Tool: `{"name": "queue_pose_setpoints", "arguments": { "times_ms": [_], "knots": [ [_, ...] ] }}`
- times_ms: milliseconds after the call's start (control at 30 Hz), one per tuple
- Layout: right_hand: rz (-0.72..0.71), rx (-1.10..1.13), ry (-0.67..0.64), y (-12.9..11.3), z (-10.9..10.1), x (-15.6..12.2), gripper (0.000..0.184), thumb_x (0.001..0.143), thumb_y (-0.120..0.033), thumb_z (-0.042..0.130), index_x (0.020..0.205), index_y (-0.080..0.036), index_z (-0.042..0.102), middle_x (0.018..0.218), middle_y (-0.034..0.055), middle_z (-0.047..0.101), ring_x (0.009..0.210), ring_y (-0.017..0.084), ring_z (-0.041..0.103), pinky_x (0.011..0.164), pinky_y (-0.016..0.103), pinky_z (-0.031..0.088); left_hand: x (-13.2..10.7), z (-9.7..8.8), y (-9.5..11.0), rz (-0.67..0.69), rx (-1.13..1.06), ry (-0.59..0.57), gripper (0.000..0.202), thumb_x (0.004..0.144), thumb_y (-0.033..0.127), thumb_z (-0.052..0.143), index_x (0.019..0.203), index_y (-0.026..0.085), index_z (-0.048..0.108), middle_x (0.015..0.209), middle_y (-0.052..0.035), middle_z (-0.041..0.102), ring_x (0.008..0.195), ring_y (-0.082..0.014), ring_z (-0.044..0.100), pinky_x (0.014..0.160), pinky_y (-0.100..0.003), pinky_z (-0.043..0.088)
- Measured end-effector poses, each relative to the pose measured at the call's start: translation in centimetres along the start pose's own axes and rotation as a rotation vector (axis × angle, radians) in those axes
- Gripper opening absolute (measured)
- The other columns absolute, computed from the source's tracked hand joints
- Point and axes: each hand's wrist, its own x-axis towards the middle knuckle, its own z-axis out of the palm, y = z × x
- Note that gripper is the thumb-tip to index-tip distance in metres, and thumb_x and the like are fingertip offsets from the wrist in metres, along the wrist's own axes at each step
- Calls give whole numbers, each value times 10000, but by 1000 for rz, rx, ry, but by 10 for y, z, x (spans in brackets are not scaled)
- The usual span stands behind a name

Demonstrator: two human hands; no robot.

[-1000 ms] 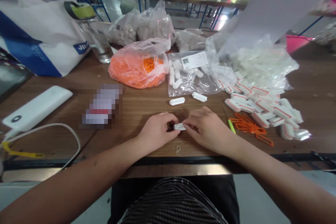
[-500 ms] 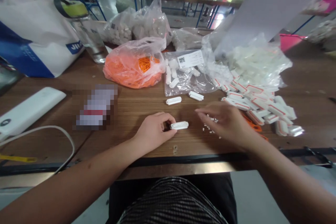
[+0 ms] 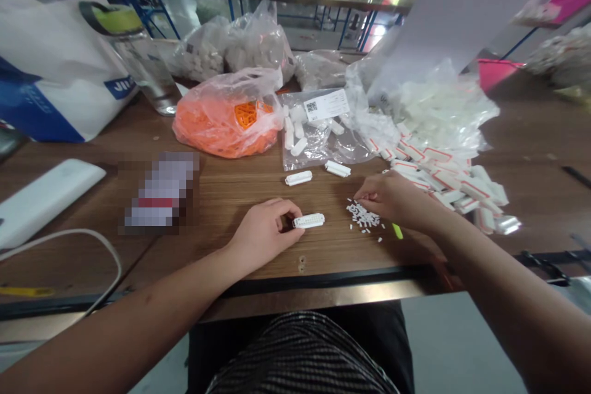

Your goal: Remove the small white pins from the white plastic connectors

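Observation:
My left hand pinches one end of a small white plastic connector that lies flat on the wooden table. My right hand rests to the right of it, fingertips pinched together at a little heap of tiny white pieces; whether a piece is between the fingers is hidden. A green stick lies just under the right wrist. Two more white connectors lie further back.
An orange bag of parts, a clear labelled bag and a pile of white-and-red pieces sit behind. A white power bank with a cable, a blurred patch, a jar and a white-blue bag are at left.
My right hand let go of the connector and moved right to the heap of tiny white pieces. My left hand stayed on the connector. The view shifted slightly.

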Motion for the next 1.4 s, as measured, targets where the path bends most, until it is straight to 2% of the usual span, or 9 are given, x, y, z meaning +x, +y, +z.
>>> {"name": "queue_pose_setpoints", "arguments": {
  "times_ms": [100,233,333,433,667,800,967,1167,1400],
  "knots": [
    [-100,-76,-23,5,-3,0,233,815,-202,522,792,-229,752,826,33,742,768,199,657,770,357,440,0,0,0,-3,2,-1,87,752,225,681,836,209,660,664,44,534,560,-105,467,590,-247,383],
    [-43,-50,-9,12,-6,-5,213,830,-218,546,865,-238,755,844,21,753,738,183,655,712,324,438,0,0,0,-1,-1,2,88,746,211,683,831,205,661,671,45,530,552,-98,463,581,-243,371],
    [-30,-37,-14,12,-5,-8,182,830,-244,569,854,-227,749,828,27,745,703,175,641,672,310,426,-1,-1,0,1,-4,-4,85,750,207,676,833,207,660,673,45,531,551,-97,460,578,-242,369],
    [-64,-37,-11,10,-1,-7,187,833,-229,554,827,-204,739,822,38,736,749,190,645,733,321,424,0,0,-1,2,-6,-5,92,750,210,676,841,206,662,675,43,535,553,-99,462,574,-241,368],
    [-165,-218,4,7,-2,-2,235,833,-160,509,773,-175,735,775,66,715,732,199,639,708,320,388,0,1,-3,17,3,3,101,749,219,681,847,205,662,666,47,538,549,-98,461,572,-235,367],
    [-9,-82,79,11,-4,-4,236,811,-179,518,758,-204,747,732,24,735,648,166,637,623,273,404,0,1,-3,27,7,14,93,747,210,681,838,203,663,665,47,538,547,-96,459,570,-234,365],
    [185,122,38,12,0,-7,191,792,-257,580,731,-212,755,668,3,728,604,160,650,555,256,429,1,1,-2,29,0,12,91,744,206,682,833,196,662,670,47,537,538,-90,451,564,-235,358],
    [288,291,54,8,4,-6,137,749,-262,637,754,-197,758,700,11,737,641,166,671,584,253,480,0,0,-2,26,-2,9,95,743,210,685,834,196,662,672,48,542,535,-88,448,565,-233,360],
    [325,220,22,3,1,-5,166,751,-269,631,713,-192,773,659,24,734,612,176,665,557,263,450,1,1,-1,28,-2,14,90,738,196,687,825,196,662,673,48,542,527,-85,446,559,-231,359]
  ]
}}
